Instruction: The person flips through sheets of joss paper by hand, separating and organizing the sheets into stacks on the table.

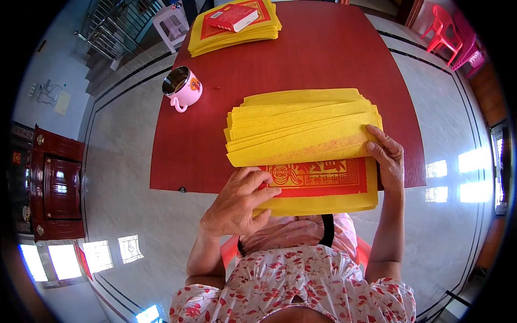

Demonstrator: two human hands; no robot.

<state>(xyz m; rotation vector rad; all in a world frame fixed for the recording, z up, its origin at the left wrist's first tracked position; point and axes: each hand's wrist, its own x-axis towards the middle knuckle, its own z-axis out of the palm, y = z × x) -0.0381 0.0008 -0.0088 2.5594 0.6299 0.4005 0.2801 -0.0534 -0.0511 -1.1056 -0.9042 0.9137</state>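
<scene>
A fanned layer of yellow paper sheets [301,126] lies folded back over a stack near the table's front edge. Below it shows a yellow sheet with a red panel [323,185] printed in gold characters and patterns. My right hand [389,161] grips the right end of the yellow sheets, thumb and fingers at their edge. At the left side of the red panel, my left hand [239,199] has its fingers apart and slightly bent, touching the paper. Its fingertips lie over the print, and I see nothing held in them.
A pink mug [186,91] with dark liquid stands on the red table [323,48], left of the papers. At the far left corner lies another stack of yellow and red paper [264,32] with a red box [234,18] on top. Plastic chairs [444,32] stand beyond the table.
</scene>
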